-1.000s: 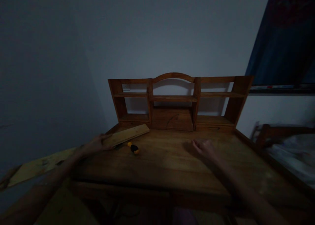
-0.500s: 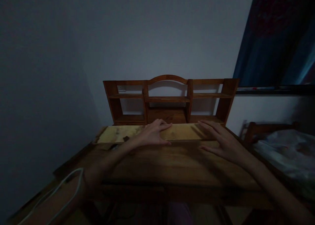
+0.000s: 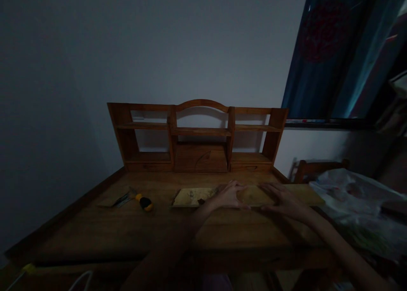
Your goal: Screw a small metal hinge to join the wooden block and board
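Observation:
A pale wooden board [image 3: 254, 196] lies lengthwise across the desk, its right end reaching the desk's right side. Dark marks show near its left end. My left hand [image 3: 231, 195] spans the board near its middle, thumb at the near edge and fingers towards the far edge. A short way to the right, my right hand [image 3: 282, 200] grips it the same way, thumb low and fingers over the top. A hand tool with a yellow and black handle [image 3: 144, 202] rests on the desk to the left, beside a dark flat piece [image 3: 121, 200].
The wooden desk [image 3: 104, 227] has a shelf unit [image 3: 201, 132] along its back, against a pale wall. On the right are white plastic bags [image 3: 352, 189] and a wooden chair back [image 3: 318, 167]. A blue curtain [image 3: 318, 79] hangs at the upper right.
The board has come down and shifted right with both hands, uncovering the back of the desk and the yellow-handled tool. The view has also turned slightly right.

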`<control>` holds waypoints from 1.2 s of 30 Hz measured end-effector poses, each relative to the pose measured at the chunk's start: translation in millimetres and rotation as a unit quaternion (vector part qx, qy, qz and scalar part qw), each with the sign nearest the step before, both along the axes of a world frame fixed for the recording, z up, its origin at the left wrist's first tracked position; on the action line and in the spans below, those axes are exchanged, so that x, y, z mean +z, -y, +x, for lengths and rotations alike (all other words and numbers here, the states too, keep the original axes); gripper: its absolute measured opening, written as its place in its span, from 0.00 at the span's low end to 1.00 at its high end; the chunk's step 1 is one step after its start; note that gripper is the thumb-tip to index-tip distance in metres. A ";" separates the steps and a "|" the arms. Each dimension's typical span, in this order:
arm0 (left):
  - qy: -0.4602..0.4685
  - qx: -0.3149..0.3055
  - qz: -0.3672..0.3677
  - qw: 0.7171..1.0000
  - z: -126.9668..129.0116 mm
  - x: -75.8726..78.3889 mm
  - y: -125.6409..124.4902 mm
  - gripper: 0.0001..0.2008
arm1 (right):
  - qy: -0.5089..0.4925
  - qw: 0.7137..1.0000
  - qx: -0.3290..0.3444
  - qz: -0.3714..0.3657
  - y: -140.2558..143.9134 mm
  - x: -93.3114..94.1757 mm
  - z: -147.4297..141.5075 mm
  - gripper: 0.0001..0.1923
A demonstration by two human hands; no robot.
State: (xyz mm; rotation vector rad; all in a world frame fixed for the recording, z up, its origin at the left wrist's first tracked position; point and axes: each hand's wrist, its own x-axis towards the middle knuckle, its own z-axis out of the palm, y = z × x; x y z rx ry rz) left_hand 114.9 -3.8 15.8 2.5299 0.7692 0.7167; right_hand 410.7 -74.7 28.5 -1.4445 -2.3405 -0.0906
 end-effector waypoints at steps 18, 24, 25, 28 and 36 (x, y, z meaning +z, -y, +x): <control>-0.083 0.105 0.036 0.990 -71.8 -39.1 -47.3 0.50 | -0.139 0.985 0.056 -0.084 -81.5 -28.4 -78.0 0.43; -0.082 0.121 0.027 0.989 -86.3 -45.9 -47.2 0.54 | -0.156 0.979 0.080 -0.102 -83.3 -37.0 -92.5 0.41; -0.085 0.117 0.028 0.989 -89.5 -45.8 -47.9 0.53 | -0.158 0.978 0.086 -0.106 -82.5 -38.0 -94.9 0.40; -0.096 0.100 0.023 0.990 -101.4 -45.1 -51.0 0.52 | -0.165 0.974 0.099 -0.117 -80.5 -41.0 -104.2 0.36; -0.099 0.113 0.040 0.988 -129.9 -33.2 -37.9 0.44 | -0.175 0.965 0.128 -0.144 -89.0 -40.3 -131.2 0.36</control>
